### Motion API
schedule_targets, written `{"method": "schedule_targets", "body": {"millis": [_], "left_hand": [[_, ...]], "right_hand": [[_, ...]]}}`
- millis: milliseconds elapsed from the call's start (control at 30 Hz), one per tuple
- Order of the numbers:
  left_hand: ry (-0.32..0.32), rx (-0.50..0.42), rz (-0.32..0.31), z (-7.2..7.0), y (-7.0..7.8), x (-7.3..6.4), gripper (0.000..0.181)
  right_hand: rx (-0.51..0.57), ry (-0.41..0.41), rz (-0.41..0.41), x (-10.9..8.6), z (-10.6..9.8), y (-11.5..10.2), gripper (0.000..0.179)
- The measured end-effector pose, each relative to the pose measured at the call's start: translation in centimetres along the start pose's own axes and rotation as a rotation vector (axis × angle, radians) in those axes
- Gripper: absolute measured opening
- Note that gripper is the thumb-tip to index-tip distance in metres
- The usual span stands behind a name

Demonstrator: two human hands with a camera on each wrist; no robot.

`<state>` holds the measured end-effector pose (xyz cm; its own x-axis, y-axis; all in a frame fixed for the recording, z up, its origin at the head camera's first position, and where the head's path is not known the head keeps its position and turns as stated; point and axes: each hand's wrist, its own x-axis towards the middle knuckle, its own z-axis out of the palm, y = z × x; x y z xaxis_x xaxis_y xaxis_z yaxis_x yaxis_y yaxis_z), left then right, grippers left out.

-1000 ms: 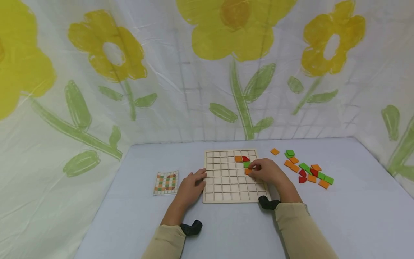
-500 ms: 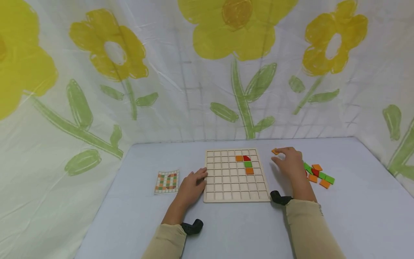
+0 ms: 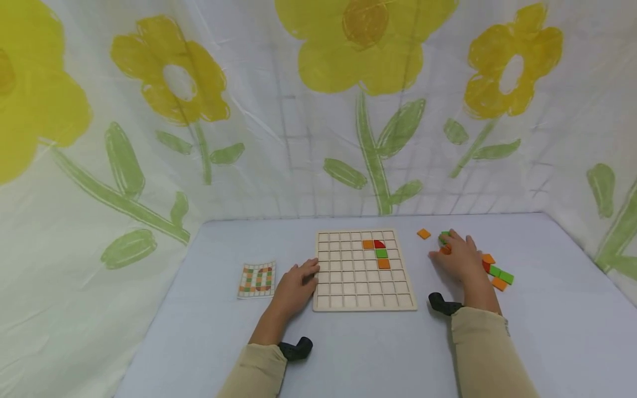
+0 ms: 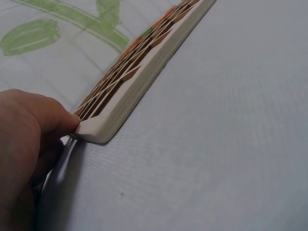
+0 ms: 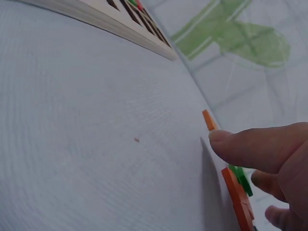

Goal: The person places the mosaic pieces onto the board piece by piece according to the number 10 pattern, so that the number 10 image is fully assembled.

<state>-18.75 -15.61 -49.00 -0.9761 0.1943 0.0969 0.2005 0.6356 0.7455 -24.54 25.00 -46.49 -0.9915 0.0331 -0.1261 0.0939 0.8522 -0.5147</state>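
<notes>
A pale wooden grid board [image 3: 357, 281] lies mid-table. Toward its upper right sit an orange square [image 3: 367, 244], a red quarter-round tile [image 3: 379, 244], a green square [image 3: 381, 254] and another orange square [image 3: 384, 264]. Fingertips of my left hand [image 3: 293, 287] rest against the board's left edge; the left wrist view shows a digit at the corner. My right hand [image 3: 460, 260] reaches over the loose tiles, thumb apart from the fingers. Beneath it, orange tiles [image 5: 236, 197] and a green tile [image 5: 243, 180] show in the right wrist view; the hand hides part of the pile.
Left of the board lies a small printed pattern card [image 3: 256, 280]. A single orange tile [image 3: 423, 234] sits apart near the back, and green tiles [image 3: 506, 277] stick out right of my right hand. A flower-painted sheet [image 3: 298, 188] hangs behind the table.
My right hand has left the orange tile on the board and moved right, past the lone orange tile, to the loose pile. My left hand stays at the board's edge.
</notes>
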Motion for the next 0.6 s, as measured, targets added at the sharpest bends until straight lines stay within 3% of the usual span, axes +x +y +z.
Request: {"method": "schedule_targets", "body": {"millis": [100, 333, 500, 600], "left_hand": [[-0.001, 0.000, 0.008, 0.0, 0.0, 0.0, 0.037], [0.006, 0.017, 0.017, 0.0, 0.1, 0.1, 0.036], [0.011, 0.027, 0.008, 0.1, 0.0, 0.2, 0.036], [0.013, 0.028, 0.004, 0.1, 0.0, 0.1, 0.036]], "right_hand": [[-0.001, 0.015, -0.028, 0.2, 0.2, -0.1, 0.063], [0.108, 0.145, -0.050, -0.2, 0.5, -0.8, 0.035], [0.108, 0.147, -0.084, -0.1, 0.7, -1.0, 0.030], [0.076, 0.161, -0.055, -0.1, 0.7, -1.2, 0.032]]}}
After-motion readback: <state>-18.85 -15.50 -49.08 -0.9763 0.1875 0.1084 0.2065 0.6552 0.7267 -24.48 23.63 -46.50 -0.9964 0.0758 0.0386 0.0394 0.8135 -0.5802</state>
